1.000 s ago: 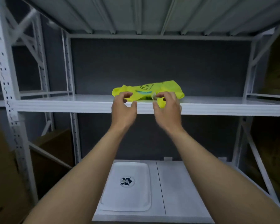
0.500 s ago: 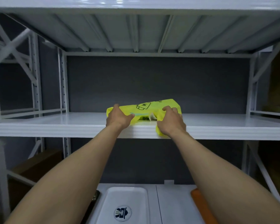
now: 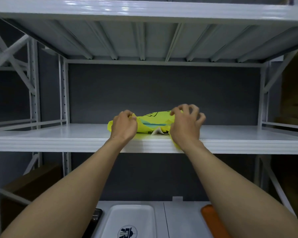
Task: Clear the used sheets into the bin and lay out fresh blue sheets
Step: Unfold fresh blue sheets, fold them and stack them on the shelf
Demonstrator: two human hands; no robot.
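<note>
A bright yellow plastic packet [image 3: 151,123] with black print lies on the white metal shelf [image 3: 58,134] at chest height. A blue strip shows through a slit in its front, and a white flap sticks out at its lower edge. My left hand [image 3: 124,126] pinches the packet's left end. My right hand [image 3: 186,124] arches over the right end, thumb and forefinger nipping the top edge, the other fingers spread and raised. A yellow corner hangs over the shelf lip under my right wrist.
Below stands a white table with a white tray [image 3: 131,220] bearing a round logo, a black item [image 3: 95,219] to its left and an orange tray edge [image 3: 212,219] to its right. Another shelf [image 3: 144,11] spans overhead. Brown cartons flank the rack.
My view has tilted up, so the shelf sits lower in frame. Both hands have shifted from pressing the packet's front to pinching its upper edge, and the right fingers have lifted and spread.
</note>
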